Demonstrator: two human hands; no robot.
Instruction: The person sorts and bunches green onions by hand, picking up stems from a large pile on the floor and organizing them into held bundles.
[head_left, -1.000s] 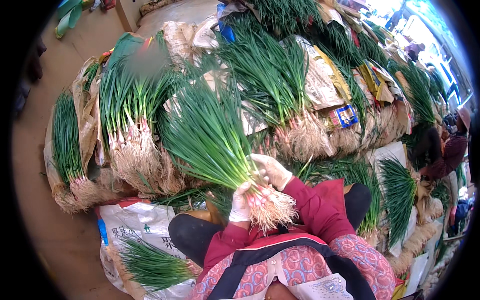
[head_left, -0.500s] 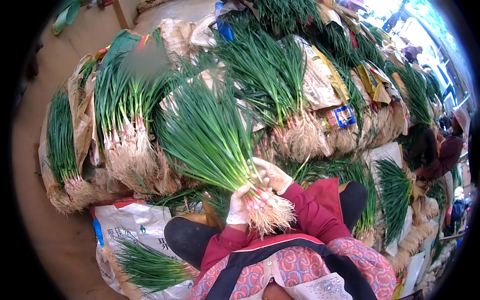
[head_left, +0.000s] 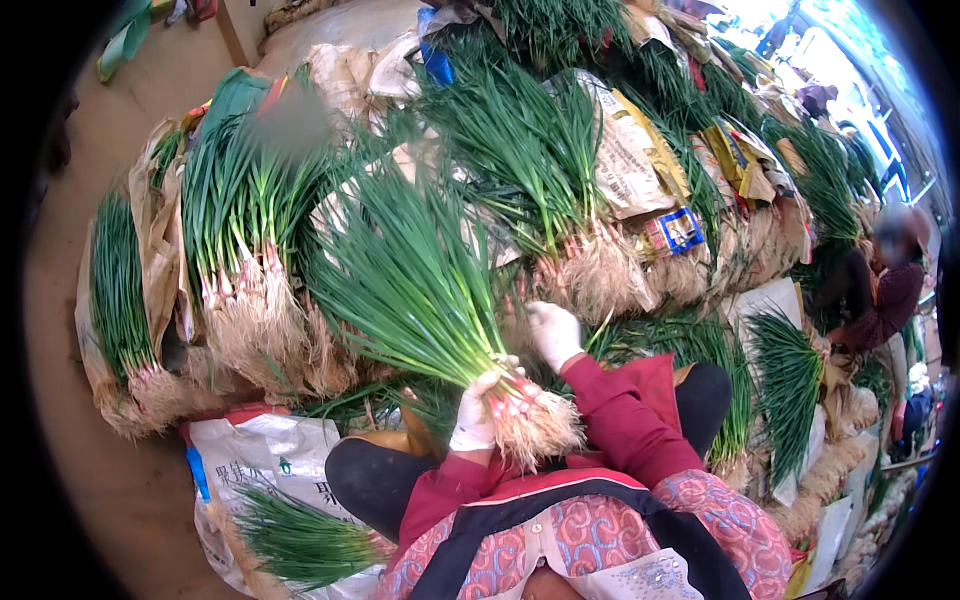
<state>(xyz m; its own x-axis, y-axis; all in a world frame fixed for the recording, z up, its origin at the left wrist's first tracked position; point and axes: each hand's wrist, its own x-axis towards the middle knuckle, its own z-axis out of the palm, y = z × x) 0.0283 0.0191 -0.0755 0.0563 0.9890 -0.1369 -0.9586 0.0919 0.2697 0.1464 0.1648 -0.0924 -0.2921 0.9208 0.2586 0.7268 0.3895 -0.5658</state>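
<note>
My left hand [head_left: 477, 412], in a white glove, is closed round the lower stems of a thick bunch of spring onions [head_left: 425, 290]. The bunch slants over my lap, its long green leaves fanning up and to the left. Pinkish bulbs and pale stringy roots [head_left: 540, 432] stick out below the grip. Away from the bunch, my white-gloved right hand [head_left: 556, 335] is just to its right, in front of the root ends of the stacked onions. Its fingers are curled in, and whatever they hold is hidden.
Stacked spring onions [head_left: 250, 200] lie in a row ahead, roots towards me, with sacks among them. At lower left, a smaller bunch [head_left: 305, 535] rests on a white sack [head_left: 265, 440]. Another person [head_left: 890, 290] sits at far right, near more bunches [head_left: 785, 385].
My right hand has let go of the bunch and moved a little up and away from it. The left hand keeps its hold, nearly in place.
</note>
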